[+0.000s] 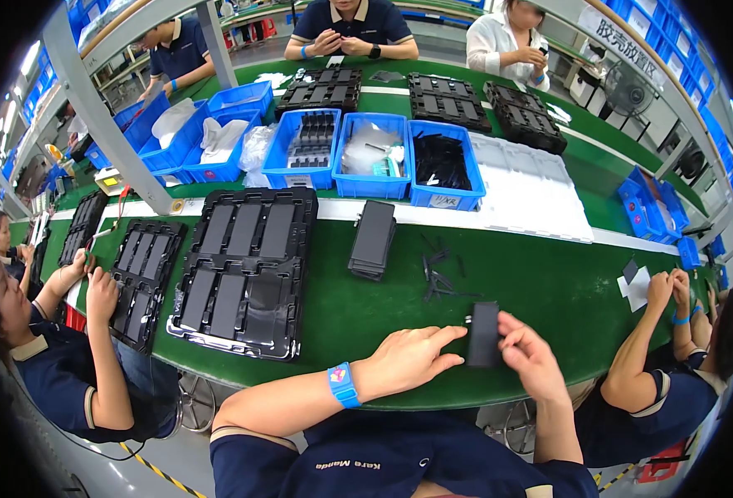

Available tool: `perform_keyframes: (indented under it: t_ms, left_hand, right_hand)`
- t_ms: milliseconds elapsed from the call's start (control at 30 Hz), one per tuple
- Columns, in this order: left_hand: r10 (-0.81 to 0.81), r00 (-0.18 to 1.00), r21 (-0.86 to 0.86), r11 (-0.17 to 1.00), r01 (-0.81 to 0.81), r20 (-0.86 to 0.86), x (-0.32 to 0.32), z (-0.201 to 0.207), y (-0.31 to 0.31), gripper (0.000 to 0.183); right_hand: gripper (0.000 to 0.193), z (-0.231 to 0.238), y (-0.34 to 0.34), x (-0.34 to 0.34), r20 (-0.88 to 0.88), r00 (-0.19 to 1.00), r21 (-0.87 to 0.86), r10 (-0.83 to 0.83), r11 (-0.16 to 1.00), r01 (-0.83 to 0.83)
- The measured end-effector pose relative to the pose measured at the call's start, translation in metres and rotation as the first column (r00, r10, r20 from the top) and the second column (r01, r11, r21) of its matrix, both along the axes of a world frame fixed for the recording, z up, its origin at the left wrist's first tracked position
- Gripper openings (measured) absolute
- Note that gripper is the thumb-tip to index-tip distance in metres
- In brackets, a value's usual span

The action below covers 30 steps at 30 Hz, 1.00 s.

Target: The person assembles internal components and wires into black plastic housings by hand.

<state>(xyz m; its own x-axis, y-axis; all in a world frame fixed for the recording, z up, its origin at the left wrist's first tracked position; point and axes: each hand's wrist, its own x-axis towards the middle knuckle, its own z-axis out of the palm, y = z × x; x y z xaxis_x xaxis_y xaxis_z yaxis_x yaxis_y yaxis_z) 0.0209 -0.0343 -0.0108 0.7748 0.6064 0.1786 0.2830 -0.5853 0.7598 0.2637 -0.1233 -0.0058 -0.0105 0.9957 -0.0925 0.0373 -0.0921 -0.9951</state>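
A flat black rectangular block (pixel 483 334) is at the front of the green table, between my hands. A small light-coloured bit shows at its upper left edge. My left hand (pixel 412 357) is just left of it, index finger and thumb stretched apart, the index fingertip close to that edge. On the other side, my right hand (pixel 534 357) has its fingers bent against the block's right edge; the undersides of those fingers are hidden. Thin black strips (pixel 441 278) lie loose beyond the block. A stack of similar black blocks (pixel 372 239) sits farther left.
Left of the stack lies a black tray (pixel 246 274) with several flat black pieces in its slots. Blue bins (pixel 448 199) line the back, one filled with black strips. A white sheet (pixel 540 187) lies beside them. Co-workers sit on both sides and opposite.
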Motion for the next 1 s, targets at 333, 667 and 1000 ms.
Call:
perform_keyframes:
  t_ms: [333, 667, 1000]
  left_hand:
    - [0.216, 0.952, 0.278, 0.949, -0.151, -0.219, -0.009, 0.011, -0.002, 0.058]
    - [0.097, 0.994, -0.001, 0.995, -0.097, -0.056, -0.013, 0.022, 0.010, 0.059]
    - [0.172, 0.985, -0.345, 0.923, -0.169, -0.020, -0.010, 0.029, 0.018, 0.061]
  right_hand:
    - [0.009, 0.050, 0.020, -0.030, 0.265, 0.929, 0.106, 0.260, 0.949, -0.296]
    - [0.012, 0.021, 0.127, -0.039, 0.052, 0.965, -0.030, 0.256, 0.966, -0.255]
    - [0.021, 0.004, 0.133, -0.031, -0.178, 0.966, -0.056, 0.189, 0.978, -0.202]
